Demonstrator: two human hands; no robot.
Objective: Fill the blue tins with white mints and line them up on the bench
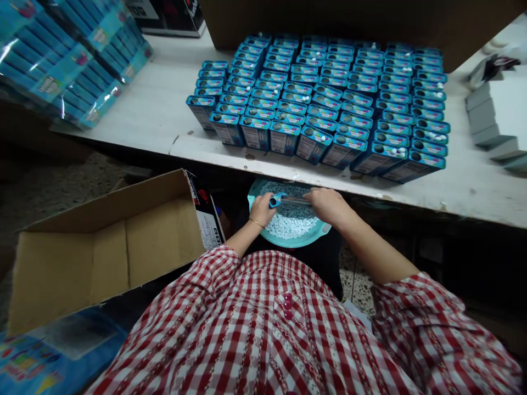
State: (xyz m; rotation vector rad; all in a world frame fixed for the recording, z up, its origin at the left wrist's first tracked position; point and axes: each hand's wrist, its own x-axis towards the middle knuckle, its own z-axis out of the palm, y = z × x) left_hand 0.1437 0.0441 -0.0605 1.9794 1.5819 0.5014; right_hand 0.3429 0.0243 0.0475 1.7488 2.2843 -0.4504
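Observation:
A pale turquoise basin (296,241) full of small white-blue pellets (291,220) sits in front of my lap, below the table edge. Over its left part my left hand (262,210) is closed around a small blue box (275,200), whose top shows a dark round hole. My right hand (327,205) has its fingers closed above the basin's right side. A slim, shiny greyish piece (295,201) spans the gap between the box and my right fingers; whether it belongs to the box I cannot tell.
Rows of upright blue boxes (284,129) stand on the white table (164,109), a few with pellets on top. Wrapped blue packs (61,66) lie far left. An open cardboard carton (111,252) is at my left. White boxes (500,109) stand at right.

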